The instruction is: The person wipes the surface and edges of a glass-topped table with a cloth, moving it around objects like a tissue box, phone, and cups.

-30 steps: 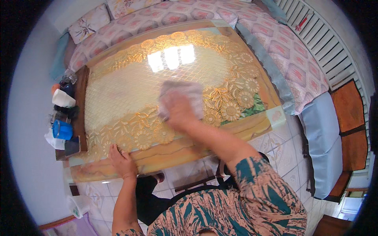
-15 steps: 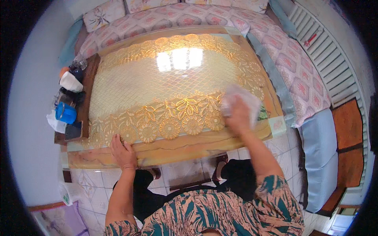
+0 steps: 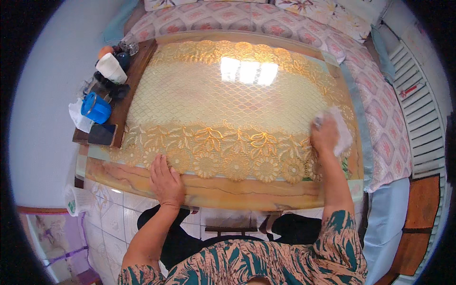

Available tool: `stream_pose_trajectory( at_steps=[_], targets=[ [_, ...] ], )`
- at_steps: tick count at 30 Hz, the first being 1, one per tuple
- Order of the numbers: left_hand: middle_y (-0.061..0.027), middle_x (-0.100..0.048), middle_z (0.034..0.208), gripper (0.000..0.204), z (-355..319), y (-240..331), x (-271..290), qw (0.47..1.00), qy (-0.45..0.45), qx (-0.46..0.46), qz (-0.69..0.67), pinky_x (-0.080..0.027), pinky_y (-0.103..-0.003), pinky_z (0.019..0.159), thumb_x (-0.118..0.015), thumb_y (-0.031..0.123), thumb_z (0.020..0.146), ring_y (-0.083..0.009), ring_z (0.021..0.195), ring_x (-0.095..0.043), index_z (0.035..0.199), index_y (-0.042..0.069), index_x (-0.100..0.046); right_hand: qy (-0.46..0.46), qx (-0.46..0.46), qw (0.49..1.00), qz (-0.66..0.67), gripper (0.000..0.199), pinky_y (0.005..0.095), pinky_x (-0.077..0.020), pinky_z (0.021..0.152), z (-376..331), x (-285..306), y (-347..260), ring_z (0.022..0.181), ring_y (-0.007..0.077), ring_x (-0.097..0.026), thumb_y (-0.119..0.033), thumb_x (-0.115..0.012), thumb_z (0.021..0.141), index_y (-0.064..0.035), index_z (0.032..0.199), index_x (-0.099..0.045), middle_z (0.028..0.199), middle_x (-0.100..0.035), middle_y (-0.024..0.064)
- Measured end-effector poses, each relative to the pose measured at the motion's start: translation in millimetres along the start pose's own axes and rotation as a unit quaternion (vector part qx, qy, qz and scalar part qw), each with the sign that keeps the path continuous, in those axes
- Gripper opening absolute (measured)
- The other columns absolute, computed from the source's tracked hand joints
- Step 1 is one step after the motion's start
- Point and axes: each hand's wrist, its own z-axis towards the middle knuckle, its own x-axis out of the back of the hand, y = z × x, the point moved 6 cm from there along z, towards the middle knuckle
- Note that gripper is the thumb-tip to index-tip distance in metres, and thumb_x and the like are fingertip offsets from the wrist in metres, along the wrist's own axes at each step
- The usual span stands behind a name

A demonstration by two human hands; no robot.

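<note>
My right hand (image 3: 325, 135) presses a crumpled white cloth (image 3: 343, 133) onto the right side of a table, its fingers curled over the cloth and a little blurred. My left hand (image 3: 165, 179) lies flat near the front edge, fingers stretched out and holding nothing. The table (image 3: 228, 191) has a marbled tan border. A gold lace-patterned tablecloth (image 3: 204, 109) covers its middle under a shiny clear sheet that mirrors a bright window.
At the left end a brown wooden tray (image 3: 137, 78) bears a blue mug (image 3: 96, 108), a white paper roll (image 3: 111, 68), a dark phone (image 3: 102, 135) and tissues. A patterned sofa (image 3: 209, 21) wraps the far and right sides. A white radiator (image 3: 418, 109) stands at right.
My right hand has slid the cloth rightward across the table. My left hand still rests near the front edge. The whole view has shifted, with the table's left end showing more.
</note>
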Motion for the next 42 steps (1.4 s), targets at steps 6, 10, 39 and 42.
stream_pose_trajectory(
  at_steps=[6,10,39,42],
  targets=[
    [-0.0134,-0.041,0.142,0.05,-0.3,-4.3,2.8,1.0,-0.004,0.003,-0.026,-0.029,-0.047,0.107,-0.051,0.017,0.085,-0.0339,0.13,-0.038,0.132,0.003,-0.045,-0.054,0.282,0.949,0.126,0.065,0.0486,-0.0213,0.113,-52.2,10.3,-275.0,0.139,0.0353,-0.027,-0.049,-0.044,0.092,-0.0096,0.144,-0.037,0.15,-0.031,0.0197],
    [-0.014,-0.042,0.142,0.05,2.0,-2.5,-0.8,0.999,-0.004,-0.003,-0.04,-0.029,-0.047,0.107,-0.052,0.017,0.084,-0.0346,0.13,-0.039,0.131,0.003,-0.046,-0.126,0.424,0.878,0.182,0.074,0.0491,-0.0127,0.116,-134.3,26.4,-361.3,0.144,0.033,-0.018,-0.041,-0.058,0.085,-0.012,0.147,-0.031,0.155,-0.023,0.0147],
    [-0.0116,-0.035,0.148,0.059,-1.5,-4.8,-1.0,0.998,-0.064,0.026,-0.011,-0.028,-0.045,0.106,-0.052,0.025,0.086,-0.0304,0.136,-0.032,0.139,0.002,-0.038,0.012,0.025,1.0,-0.001,0.072,0.0527,-0.0262,0.108,40.1,-27.4,-104.0,0.136,0.0338,-0.032,-0.055,-0.055,0.085,-0.0142,0.142,-0.041,0.148,-0.036,0.0156],
    [-0.013,-0.036,0.147,0.058,-0.4,-4.9,2.2,0.996,-0.075,0.03,-0.028,-0.028,-0.046,0.106,-0.052,0.024,0.086,-0.0319,0.135,-0.033,0.137,0.001,-0.04,-0.041,0.157,0.986,0.04,0.071,0.0501,-0.0227,0.11,33.1,-17.6,-259.8,0.138,0.0321,-0.03,-0.053,-0.051,0.087,-0.0139,0.144,-0.036,0.149,-0.033,0.0156]
  ],
)
